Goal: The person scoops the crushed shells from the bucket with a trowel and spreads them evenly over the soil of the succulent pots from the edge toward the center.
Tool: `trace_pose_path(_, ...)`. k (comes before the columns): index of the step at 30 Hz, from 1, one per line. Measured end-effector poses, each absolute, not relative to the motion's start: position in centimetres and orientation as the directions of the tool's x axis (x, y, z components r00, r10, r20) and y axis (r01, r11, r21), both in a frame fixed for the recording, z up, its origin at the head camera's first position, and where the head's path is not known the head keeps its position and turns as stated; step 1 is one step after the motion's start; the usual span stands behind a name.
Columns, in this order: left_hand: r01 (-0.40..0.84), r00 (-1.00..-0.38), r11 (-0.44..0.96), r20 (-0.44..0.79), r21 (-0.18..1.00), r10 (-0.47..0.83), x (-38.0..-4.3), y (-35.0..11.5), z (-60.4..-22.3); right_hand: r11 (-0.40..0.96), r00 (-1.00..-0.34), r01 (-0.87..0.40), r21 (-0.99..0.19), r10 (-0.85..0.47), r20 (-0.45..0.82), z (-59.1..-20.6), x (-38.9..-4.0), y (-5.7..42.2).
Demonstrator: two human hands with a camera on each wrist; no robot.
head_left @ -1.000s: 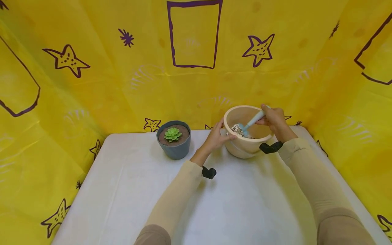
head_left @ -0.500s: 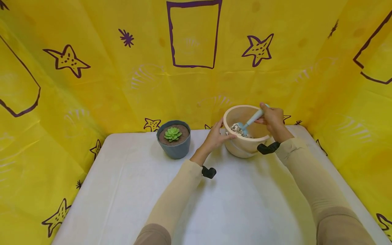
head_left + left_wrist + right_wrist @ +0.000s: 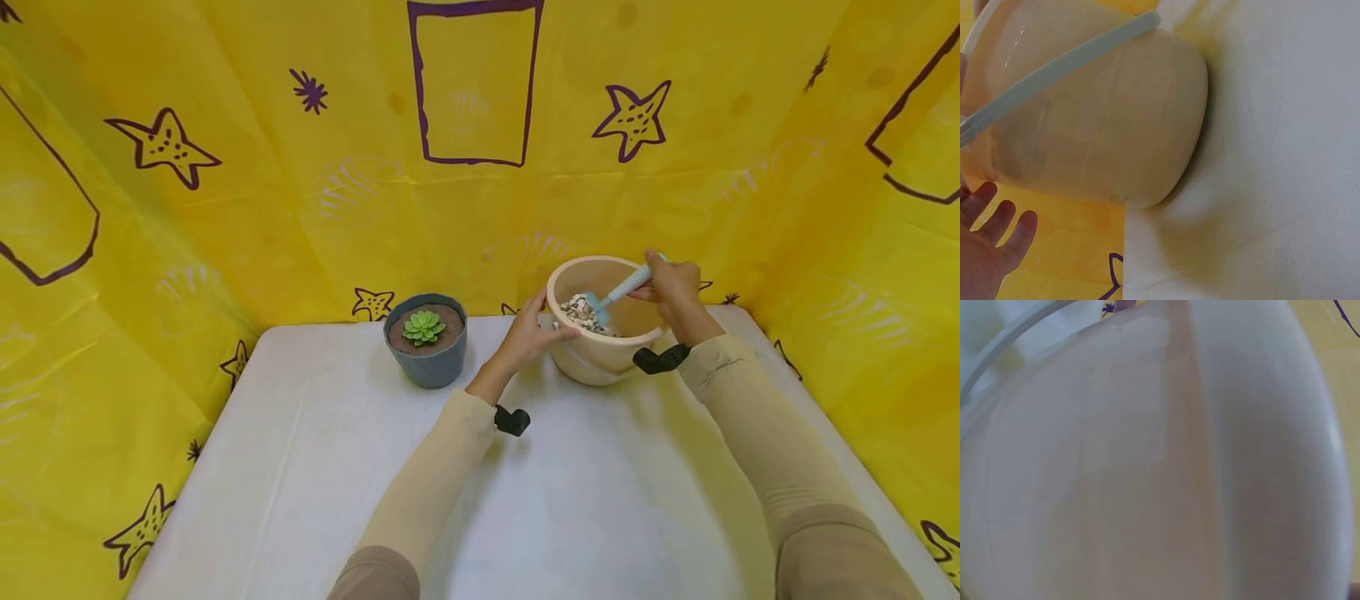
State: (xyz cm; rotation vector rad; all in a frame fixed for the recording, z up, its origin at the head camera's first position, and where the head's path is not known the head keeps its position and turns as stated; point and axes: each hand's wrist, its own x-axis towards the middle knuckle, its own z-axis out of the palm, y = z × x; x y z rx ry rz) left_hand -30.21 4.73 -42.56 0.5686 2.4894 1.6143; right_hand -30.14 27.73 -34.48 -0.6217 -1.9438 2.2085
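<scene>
In the head view, a cream bucket (image 3: pixel 596 358) stands at the back right of the table with loose pebbly material (image 3: pixel 581 314) inside. My left hand (image 3: pixel 528 335) holds its rim from the left, thumb at the front. The left wrist view shows the bucket's side (image 3: pixel 1104 119) and its pale handle (image 3: pixel 1066 72) hanging across it, with several fingertips (image 3: pixel 1019 237) beside the wall. Over the right rim, my right hand (image 3: pixel 675 292) grips a light blue toy shovel (image 3: pixel 628 286), whose blade is among the pebbles. The bucket wall (image 3: pixel 1097 475) fills most of the right wrist view.
A blue-grey pot (image 3: pixel 427 367) with a green succulent (image 3: pixel 423 328) stands left of the bucket on the white-covered table (image 3: pixel 337 483). Yellow patterned sheets (image 3: pixel 480 217) rise behind the table and along both sides.
My right hand dips slightly left, then shifts back right with the shovel. More pebbles show heaped left of the blade. My left hand and the bucket stay nearly still.
</scene>
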Motion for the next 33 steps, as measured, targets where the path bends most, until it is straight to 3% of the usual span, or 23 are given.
trace_pose_path(21,0.225,-0.922,0.319,0.095,0.921,0.375,-30.4,4.8,-43.1,-0.145,-0.892,0.251,-0.957,0.348,-0.287,-34.3,-30.5,28.9)
trace_pose_path(33,0.243,-0.917,0.28,0.126,0.929,0.379,-30.6,4.8,-43.3,-0.227,-0.891,0.251,-0.941,0.326,-0.316,-33.7,-30.7,28.8)
